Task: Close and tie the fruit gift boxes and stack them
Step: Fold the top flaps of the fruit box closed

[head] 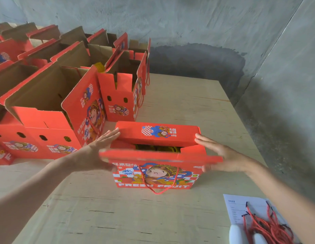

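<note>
Two hands flank the fruit gift box (153,175) on the surface (118,217), left hand (98,152) at its left end, right hand (223,155) at its right. Each grip is wide, with straight fingers (111,135) touching the far flap (158,136). The box's long axis runs hand to hand, both equally near.

Soft daylight, wide-angle edge bending, motion-blurred hands (93,152).

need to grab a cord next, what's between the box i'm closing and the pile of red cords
In the head view, only bare plywood tabletop lies between the fruit gift box and the red cords, which rest on a printed sheet.
</note>
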### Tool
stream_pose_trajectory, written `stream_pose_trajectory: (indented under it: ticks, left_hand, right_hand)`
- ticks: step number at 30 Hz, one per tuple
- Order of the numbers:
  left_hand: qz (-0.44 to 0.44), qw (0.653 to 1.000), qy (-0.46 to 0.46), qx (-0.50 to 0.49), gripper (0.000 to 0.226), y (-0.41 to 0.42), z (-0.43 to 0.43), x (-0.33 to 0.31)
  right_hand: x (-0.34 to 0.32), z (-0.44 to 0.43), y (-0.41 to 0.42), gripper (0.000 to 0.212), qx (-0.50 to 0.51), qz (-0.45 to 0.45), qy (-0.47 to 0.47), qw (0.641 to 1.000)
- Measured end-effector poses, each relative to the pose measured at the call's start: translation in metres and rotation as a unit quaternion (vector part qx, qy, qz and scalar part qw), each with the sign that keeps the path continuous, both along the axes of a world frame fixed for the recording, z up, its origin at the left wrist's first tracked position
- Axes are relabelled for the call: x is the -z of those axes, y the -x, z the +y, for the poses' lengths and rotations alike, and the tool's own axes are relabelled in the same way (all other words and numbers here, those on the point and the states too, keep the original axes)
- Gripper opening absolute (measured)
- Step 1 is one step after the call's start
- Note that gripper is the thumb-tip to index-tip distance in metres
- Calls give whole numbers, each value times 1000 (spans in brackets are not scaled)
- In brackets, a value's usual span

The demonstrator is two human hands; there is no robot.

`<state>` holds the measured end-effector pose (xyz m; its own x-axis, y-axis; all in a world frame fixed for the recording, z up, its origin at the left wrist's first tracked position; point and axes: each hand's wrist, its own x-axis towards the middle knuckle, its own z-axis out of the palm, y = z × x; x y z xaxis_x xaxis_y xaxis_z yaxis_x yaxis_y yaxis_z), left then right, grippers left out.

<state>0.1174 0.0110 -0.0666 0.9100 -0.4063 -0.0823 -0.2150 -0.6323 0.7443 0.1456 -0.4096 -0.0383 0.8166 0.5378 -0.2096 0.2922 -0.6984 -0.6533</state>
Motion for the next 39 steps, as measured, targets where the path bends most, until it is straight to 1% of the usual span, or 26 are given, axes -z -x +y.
stream_pose_trajectory:
  ticks: [1, 2, 3, 4, 5, 6, 7, 8, 9, 10, 12, 13, 14, 15, 16, 17, 19, 20, 21, 25, 28, 30, 34, 39]
  left_hand:
    - [21, 999, 47, -13, 117, 3, -4, -6]
    - [25, 996, 82, -33, 107, 5, -9, -8]
    - [17, 992, 105, -63, 88, 8, -15, -8]
    - [0, 987, 125, -105, 63, 9, -23, -7]
    - [-26, 978, 138, -152, 40, 8, -31, -4]
    - [-47, 969, 155, -188, 27, 7, -38, -1]
    - [-57, 959, 174, -216, 32, 6, -44, 1]
    - [-64, 950, 191, -239, 46, 6, -50, 2]
    - [-83, 946, 189, -250, 58, 6, -55, 3]
    - [-122, 946, 166, -250, 62, 7, -58, 1]
    - [-224, 947, 69, -219, 51, 5, -60, -3]
    - [-244, 951, 27, -190, 49, 4, -59, -5]
    - [-240, 958, -6, -156, 58, 4, -57, -8]
    - [-226, 965, -38, -128, 73, 3, -54, -9]
    - [-206, 970, -69, -106, 89, 3, -50, -10]
    - [-191, 973, -98, -89, 98, 3, -46, -9]
    - [-189, 973, -124, -56, 106, 4, -41, -6]
    - [-190, 972, -130, -44, 109, 4, -40, -4]
    - [-194, 971, -136, -38, 111, 5, -41, -3]
    - [-210, 968, -122, -64, 112, 6, -49, -1]
    - [-224, 964, -119, -84, 108, 8, -53, 0]
    - [-236, 960, -119, -91, 104, 11, -55, 1]
    - [-266, 951, -126, -99, 106, 15, -58, 1]
    - [-253, 951, -147, -100, 107, 15, -58, 0]
  right_hand:
    - [1, 3, 1, 94, 37, 11, -55, 998]
    - [5, 7, 3, 78, 79, 21, -122, 989]
    - [9, 12, 5, 60, 117, 24, -189, 975]
    - [13, 17, 6, 45, 150, 13, -240, 959]
    - [17, 23, 7, 35, 185, -6, -272, 944]
    - [20, 29, 8, 32, 221, -28, -292, 930]
    - [20, 34, 8, 32, 253, -60, -301, 917]
    - [20, 37, 7, 35, 274, -107, -293, 910]
    - [19, 40, 8, 39, 275, -162, -268, 909]
    - [17, 42, 9, 42, 256, -216, -230, 914]
    - [14, 44, 9, 38, 189, -305, -140, 923]
    - [12, 43, 9, 36, 153, -330, -94, 927]
    - [10, 42, 10, 38, 126, -335, -49, 933]
    - [9, 40, 11, 48, 109, -320, -9, 941]
    - [7, 38, 12, 61, 95, -293, 22, 951]
    - [5, 36, 14, 77, 83, -262, 44, 960]
    - [4, 33, 17, 105, 55, -218, 75, 972]
    - [5, 33, 18, 113, 41, -211, 87, 973]
    - [6, 33, 19, 117, 30, -214, 98, 971]
    - [9, 40, 18, 103, 43, -273, 95, 956]
    - [7, 42, 18, 99, 47, -302, 99, 947]
    - [8, 42, 19, 97, 50, -303, 102, 946]
    - [9, 44, 18, 95, 54, -296, 110, 947]
    - [12, 43, 19, 94, 35, -281, 111, 953]
